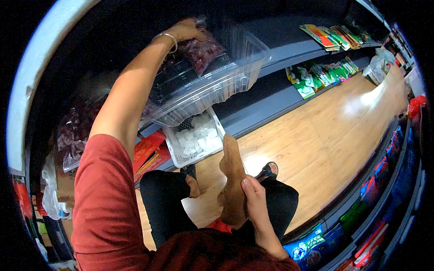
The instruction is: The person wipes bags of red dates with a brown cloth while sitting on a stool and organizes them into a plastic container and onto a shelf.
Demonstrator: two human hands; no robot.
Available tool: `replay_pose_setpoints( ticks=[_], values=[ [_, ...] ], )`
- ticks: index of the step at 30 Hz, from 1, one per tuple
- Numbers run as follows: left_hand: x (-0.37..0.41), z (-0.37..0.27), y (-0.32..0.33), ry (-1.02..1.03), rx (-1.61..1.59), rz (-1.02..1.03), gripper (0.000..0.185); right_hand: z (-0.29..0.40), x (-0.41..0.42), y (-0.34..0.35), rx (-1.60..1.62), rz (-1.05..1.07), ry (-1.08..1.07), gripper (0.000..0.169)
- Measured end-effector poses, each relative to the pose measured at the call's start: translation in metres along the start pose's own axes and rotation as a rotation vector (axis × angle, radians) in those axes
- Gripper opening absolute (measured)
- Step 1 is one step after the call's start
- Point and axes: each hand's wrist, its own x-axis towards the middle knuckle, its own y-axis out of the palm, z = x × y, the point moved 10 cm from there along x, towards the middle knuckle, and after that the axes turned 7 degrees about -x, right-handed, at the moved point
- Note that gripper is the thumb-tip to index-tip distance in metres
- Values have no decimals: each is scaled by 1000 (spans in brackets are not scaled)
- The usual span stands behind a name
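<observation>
My left hand [190, 32], with a bangle at its wrist, reaches to the dark shelf and grips the top of a clear plastic bag of dark red dried pieces [203, 54]. The bag lies by a clear plastic tray [251, 57] that juts over the shelf edge. In front of my body, my right hand [256, 196] holds a flat brown object with a scalloped edge [234, 183]; its exact kind is unclear. Below the clear tray, a white plastic basket [173, 149] holds small whitish packets [200, 139].
More dark bags [73, 135] lie on the shelf at left. Red packets [149, 152] stand beside the basket. Seed-like flat packets [322, 37] line the shelves at upper right. Shelves with blue packages [308, 244] curve along the right. My knees and sandaled feet are below me on the wooden floor [305, 145].
</observation>
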Motion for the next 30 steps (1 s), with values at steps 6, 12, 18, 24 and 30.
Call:
replay_pose_setpoints(
  ticks=[6, 12, 18, 24, 30],
  values=[
    [-122, 43, -80, -326, -1038, -240, 46, -6, 0, 14, 205, 25, 29, 29],
    [-280, 30, -81, -271, -1971, -317, 21, -10, 4, 16, 513, 22, -16, 43],
    [-469, -42, -19, -256, -1710, -787, 38, -3, -17, 54, 602, 151, -164, 49],
    [-503, -90, 115, -105, -2106, -380, 46, -8, -38, 70, 451, 59, -201, 53],
    [-511, -87, 186, -305, -2743, 210, 59, 0, -43, 89, -116, 105, -275, 47]
  ],
)
